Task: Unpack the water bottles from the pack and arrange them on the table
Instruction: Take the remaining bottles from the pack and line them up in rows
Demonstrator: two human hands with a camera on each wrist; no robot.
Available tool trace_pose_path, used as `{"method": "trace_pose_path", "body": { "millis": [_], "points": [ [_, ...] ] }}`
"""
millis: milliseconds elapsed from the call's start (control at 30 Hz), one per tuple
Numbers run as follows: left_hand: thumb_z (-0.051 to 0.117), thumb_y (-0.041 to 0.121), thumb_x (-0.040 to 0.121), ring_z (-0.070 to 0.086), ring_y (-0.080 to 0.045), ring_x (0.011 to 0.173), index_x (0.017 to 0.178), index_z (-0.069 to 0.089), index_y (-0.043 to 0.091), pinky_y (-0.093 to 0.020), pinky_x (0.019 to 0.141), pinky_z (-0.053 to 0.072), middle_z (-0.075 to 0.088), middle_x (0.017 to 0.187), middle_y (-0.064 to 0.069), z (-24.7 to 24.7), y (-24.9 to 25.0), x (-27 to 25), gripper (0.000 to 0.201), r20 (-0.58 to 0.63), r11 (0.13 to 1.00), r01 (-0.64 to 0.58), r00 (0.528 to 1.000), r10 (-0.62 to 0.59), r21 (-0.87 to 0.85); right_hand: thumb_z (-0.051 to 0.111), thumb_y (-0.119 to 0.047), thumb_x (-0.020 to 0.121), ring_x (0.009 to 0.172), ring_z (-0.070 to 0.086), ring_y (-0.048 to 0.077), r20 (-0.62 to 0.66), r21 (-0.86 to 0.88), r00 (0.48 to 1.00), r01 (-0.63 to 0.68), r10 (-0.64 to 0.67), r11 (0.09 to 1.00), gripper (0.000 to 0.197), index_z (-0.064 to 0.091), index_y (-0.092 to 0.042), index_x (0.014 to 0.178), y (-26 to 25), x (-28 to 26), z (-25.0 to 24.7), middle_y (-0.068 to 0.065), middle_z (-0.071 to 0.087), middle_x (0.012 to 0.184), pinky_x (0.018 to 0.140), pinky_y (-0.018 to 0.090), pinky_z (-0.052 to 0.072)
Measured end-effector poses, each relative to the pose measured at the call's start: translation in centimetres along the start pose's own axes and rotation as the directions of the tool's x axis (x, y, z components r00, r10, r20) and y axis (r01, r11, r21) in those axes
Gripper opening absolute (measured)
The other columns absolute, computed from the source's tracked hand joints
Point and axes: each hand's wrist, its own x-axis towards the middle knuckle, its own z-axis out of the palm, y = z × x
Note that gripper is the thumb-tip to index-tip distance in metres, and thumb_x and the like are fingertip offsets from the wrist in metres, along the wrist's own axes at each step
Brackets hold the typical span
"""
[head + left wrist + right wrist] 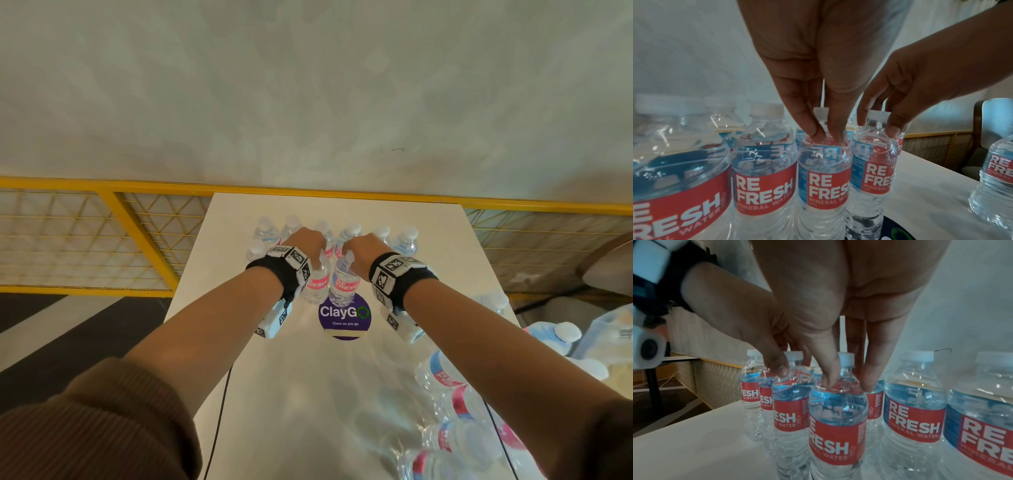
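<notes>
Two rows of clear water bottles with red labels (349,236) stand at the far end of the white table (294,377). My left hand (313,248) pinches the neck of one upright bottle (317,284). In the left wrist view its fingertips (816,133) press that bottle's (824,170) shoulder below the white cap. My right hand (352,251) pinches the neck of the neighbouring bottle (344,284); the right wrist view shows thumb and fingers around its (838,418) shoulder. Both held bottles stand side by side, touching the table. The torn pack (455,411) with several bottles lies at the near right.
A round purple ClayGo sticker (344,318) lies on the table just in front of the held bottles. A yellow wire railing (102,233) runs behind and left of the table. One bottle (995,186) stands apart to the right. A chair (606,267) is at far right.
</notes>
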Motion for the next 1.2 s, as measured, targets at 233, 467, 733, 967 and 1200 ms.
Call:
{"method": "trace_pose_path", "body": {
  "millis": [233,467,733,967,1200],
  "points": [
    [0.061,0.017,0.09,0.06,-0.027,0.111,0.116,0.062,0.006,-0.03,0.088,0.046,0.065,0.118,-0.01,0.0,-0.1,0.2,0.029,-0.042,1.0,0.001,0.999,-0.001,-0.016,0.056,-0.014,0.091,0.105,0.062,0.03,-0.027,0.001,1.0,-0.015,0.015,1.0,0.035,0.057,-0.016,0.126,0.0,0.0,0.2,0.012,0.061,0.117,0.089,0.034,0.052],
    [0.062,0.018,0.089,0.058,-0.027,0.115,0.122,0.059,0.009,-0.03,0.092,0.045,0.063,0.123,-0.008,0.1,-0.2,0.3,0.035,-0.054,1.0,-0.003,0.999,0.002,-0.02,0.057,-0.014,0.091,0.105,0.062,0.029,-0.033,-0.013,0.999,-0.001,0.001,1.0,0.033,0.058,-0.015,0.124,-0.1,0.2,0.2,0.012,0.064,0.115,0.087,0.032,0.05],
    [0.061,0.019,0.089,0.059,-0.027,0.113,0.122,0.059,0.011,-0.028,0.085,0.044,0.063,0.122,-0.007,0.0,-0.2,0.2,0.033,-0.045,1.0,-0.004,0.999,0.004,-0.008,0.057,-0.013,0.09,0.097,0.065,0.028,-0.024,-0.025,1.0,-0.017,0.016,1.0,0.029,0.06,-0.012,0.119,-0.2,0.6,0.0,0.012,0.065,0.109,0.078,0.028,0.05],
    [0.058,0.018,0.09,0.059,-0.026,0.112,0.126,0.056,0.012,-0.03,0.09,0.045,0.062,0.122,-0.008,-0.2,0.1,-0.7,0.036,-0.041,0.997,0.044,0.998,-0.046,-0.069,0.059,-0.022,0.09,0.103,0.062,0.028,0.006,0.028,0.999,-0.036,0.036,0.999,0.037,0.054,-0.014,0.125,0.1,-0.2,-0.3,0.011,0.062,0.118,0.082,0.031,0.05],
    [0.057,0.023,0.09,0.059,-0.03,0.104,0.138,0.037,0.018,-0.035,0.075,0.048,0.038,0.132,-0.007,-1.4,4.1,-4.5,0.052,-0.219,0.993,-0.093,0.973,0.076,-0.07,0.065,-0.023,0.087,0.119,0.052,0.025,0.03,0.057,0.992,-0.124,0.122,0.991,0.048,0.051,-0.013,0.131,5.1,-5.9,-5.5,0.008,0.055,0.131,0.097,0.031,0.042]
  ]
}}
